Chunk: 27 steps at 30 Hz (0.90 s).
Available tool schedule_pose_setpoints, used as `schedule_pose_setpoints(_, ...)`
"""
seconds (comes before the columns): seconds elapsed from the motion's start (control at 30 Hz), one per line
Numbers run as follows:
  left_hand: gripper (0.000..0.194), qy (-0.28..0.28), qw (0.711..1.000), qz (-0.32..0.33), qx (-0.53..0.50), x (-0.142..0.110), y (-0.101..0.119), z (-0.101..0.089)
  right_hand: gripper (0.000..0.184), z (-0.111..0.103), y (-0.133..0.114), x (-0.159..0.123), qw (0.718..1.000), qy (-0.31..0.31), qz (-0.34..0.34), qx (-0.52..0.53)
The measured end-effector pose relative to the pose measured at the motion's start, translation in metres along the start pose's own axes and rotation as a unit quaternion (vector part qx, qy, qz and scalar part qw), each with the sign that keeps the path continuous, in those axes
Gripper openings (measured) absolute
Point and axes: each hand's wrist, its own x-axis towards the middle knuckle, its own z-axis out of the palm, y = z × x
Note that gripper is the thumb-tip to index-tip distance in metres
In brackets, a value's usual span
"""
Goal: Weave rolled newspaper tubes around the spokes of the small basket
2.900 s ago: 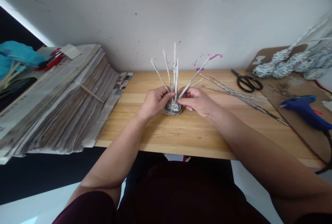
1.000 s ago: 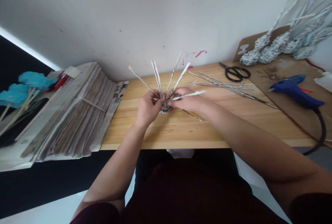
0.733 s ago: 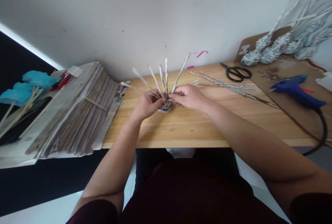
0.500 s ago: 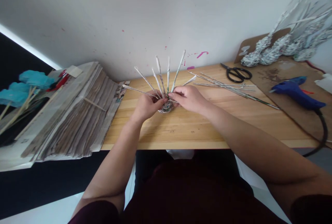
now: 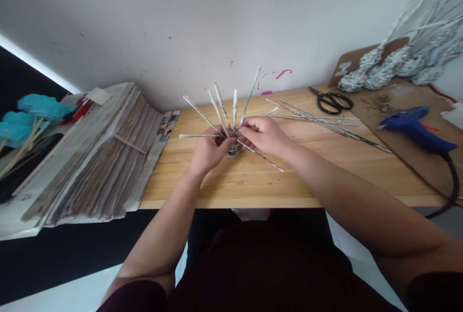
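A small woven paper basket [image 5: 232,150] of rolled newspaper stands on the wooden table, with several paper sticks [image 5: 219,102] fanning up and outward from it. My left hand [image 5: 210,150] grips its left side, thumb pressed on the near rim. On the right side, my right hand [image 5: 265,134] is closed, its thumb and forefinger pinching at the base of the sticks near the rim. One thin paper strand [image 5: 264,158] slants from the rim toward the near right, passing below my right hand. The fingers hide much of the weave.
Loose paper sticks [image 5: 318,123] and black scissors [image 5: 331,101] lie to the right. Beyond them are a blue glue gun [image 5: 419,131] on a brown board and several woven paper pieces [image 5: 376,68]. A tall stack of newspaper [image 5: 97,157] stands left.
The thin strand now points out toward the near right, where it was mostly hidden before. The basket has turned slightly, and its left stick lies flatter. Both hands stay on it.
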Motion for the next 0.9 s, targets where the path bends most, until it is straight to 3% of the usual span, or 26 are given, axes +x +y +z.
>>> schedule_pose_setpoints(0.2, 0.016, 0.051, 0.995, 0.015, 0.089, -0.007, -0.004, 0.007, 0.015, 0.002, 0.000, -0.002, 1.000, -0.002, -0.019, 0.000)
schedule_pose_setpoints(0.33, 0.013, 0.057, 0.994, 0.008, 0.096, -0.007, -0.008, 0.009, 0.014, 0.000, -0.002, -0.005, 0.990, 0.025, -0.086, -0.109)
schedule_pose_setpoints(0.4, 0.014, 0.041, 0.997, 0.014, 0.057, -0.003, -0.011, 0.004, 0.012, -0.001, -0.003, -0.006, 0.979, 0.035, -0.124, -0.156)
schedule_pose_setpoints(0.6, 0.026, -0.120, 0.991, 0.041, -0.048, 0.017, -0.012, -0.025, 0.014, -0.003, -0.007, -0.010, 0.963, 0.046, -0.166, -0.210)
schedule_pose_setpoints(0.73, 0.034, -0.118, 0.986, 0.009, -0.114, 0.024, -0.015, -0.031, 0.018, -0.007, -0.009, -0.012, 0.959, 0.015, -0.215, -0.184)
schedule_pose_setpoints(0.9, 0.032, -0.105, 0.983, 0.011, -0.149, 0.018, -0.022, -0.026, 0.029, -0.008, -0.006, -0.011, 0.924, -0.024, -0.249, -0.290)
